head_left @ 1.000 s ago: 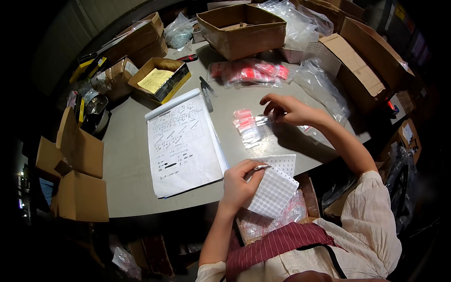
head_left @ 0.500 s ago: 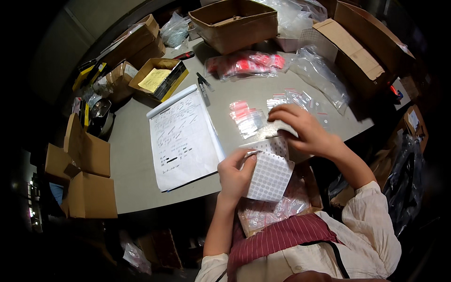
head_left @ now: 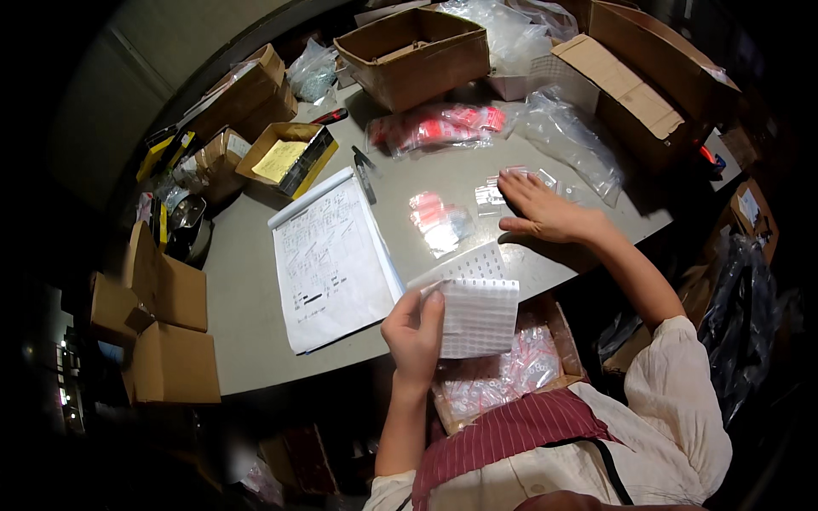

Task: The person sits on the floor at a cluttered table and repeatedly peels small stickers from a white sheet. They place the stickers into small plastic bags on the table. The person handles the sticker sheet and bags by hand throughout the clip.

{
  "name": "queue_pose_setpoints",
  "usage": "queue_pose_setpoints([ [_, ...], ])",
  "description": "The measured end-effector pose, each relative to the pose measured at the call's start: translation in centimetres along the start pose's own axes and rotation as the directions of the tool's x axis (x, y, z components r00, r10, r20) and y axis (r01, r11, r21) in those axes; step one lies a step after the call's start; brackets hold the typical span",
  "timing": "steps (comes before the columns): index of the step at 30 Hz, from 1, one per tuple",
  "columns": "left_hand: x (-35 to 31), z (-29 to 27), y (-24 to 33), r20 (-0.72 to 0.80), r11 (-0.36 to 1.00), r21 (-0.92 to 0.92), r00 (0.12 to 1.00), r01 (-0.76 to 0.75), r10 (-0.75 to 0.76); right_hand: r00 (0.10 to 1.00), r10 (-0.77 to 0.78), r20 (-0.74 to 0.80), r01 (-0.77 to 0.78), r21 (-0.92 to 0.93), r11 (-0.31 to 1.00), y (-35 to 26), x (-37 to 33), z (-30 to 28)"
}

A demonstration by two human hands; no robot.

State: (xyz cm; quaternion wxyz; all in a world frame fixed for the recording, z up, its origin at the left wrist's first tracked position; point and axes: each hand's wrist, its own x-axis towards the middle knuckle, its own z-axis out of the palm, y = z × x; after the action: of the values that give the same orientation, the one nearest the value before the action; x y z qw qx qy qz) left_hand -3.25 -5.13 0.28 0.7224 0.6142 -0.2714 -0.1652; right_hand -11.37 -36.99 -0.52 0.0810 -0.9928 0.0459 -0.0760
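My left hand (head_left: 414, 334) pinches a white sheet of round stickers (head_left: 481, 317) between thumb and fingers, over the table's front edge. Behind it, on the table, lies another part or sheet with small dark marks (head_left: 479, 261); I cannot tell whether they are joined. My right hand (head_left: 545, 209) is spread flat, palm down, on small clear zip bags (head_left: 489, 198) with small ring-shaped pieces in some; it partly hides them. Between the hands lies a pile of small zip bags with red strips (head_left: 436, 223).
A cardboard box of filled small bags (head_left: 503, 375) sits at my lap. Left lies a written notepad (head_left: 332, 264), with markers (head_left: 365, 175) beyond it. Red-and-clear bag bundles (head_left: 434, 128), a large plastic bag (head_left: 571, 140) and a brown box (head_left: 413, 68) stand farther back.
My right hand has left the sticker sheet, moved slightly up and flattened onto the small bags. The sheet in my left hand has tilted, and that hand is slightly lower.
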Motion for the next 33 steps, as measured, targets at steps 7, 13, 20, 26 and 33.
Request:
queue_pose_setpoints([
  [7,0.2,0.2,-0.3,-0.024,0.998,0.065,1.0,0.01,-0.009,0.943,0.0,-0.332,0.146,0.416,0.897,-5.1,-1.9,-5.4],
  [13,0.2,1.7,-0.5,-0.004,0.981,0.19,0.999,-0.043,0.044,0.97,-0.16,-0.18,0.23,0.492,0.84,-10.1,-4.3,-5.6],
  [20,0.0,2.5,-0.2,0.047,0.966,0.252,0.998,-0.054,0.044,0.985,-0.1,-0.141,0.146,0.365,0.919,-10.3,-5.0,-4.3],
  [26,0.6,2.7,-1.4,0.07,0.986,0.159,0.996,0.049,-0.061,0.934,-0.193,-0.301,0.247,0.155,0.956,-10.6,-5.8,-2.5],
  [33,2.5,1.8,-2.0,0.043,0.99,-0.007,0.989,0.142,-0.142,0.997,0.07,0.026,-0.073,0.552,0.831,-0.9,-4.7,-8.3],
])
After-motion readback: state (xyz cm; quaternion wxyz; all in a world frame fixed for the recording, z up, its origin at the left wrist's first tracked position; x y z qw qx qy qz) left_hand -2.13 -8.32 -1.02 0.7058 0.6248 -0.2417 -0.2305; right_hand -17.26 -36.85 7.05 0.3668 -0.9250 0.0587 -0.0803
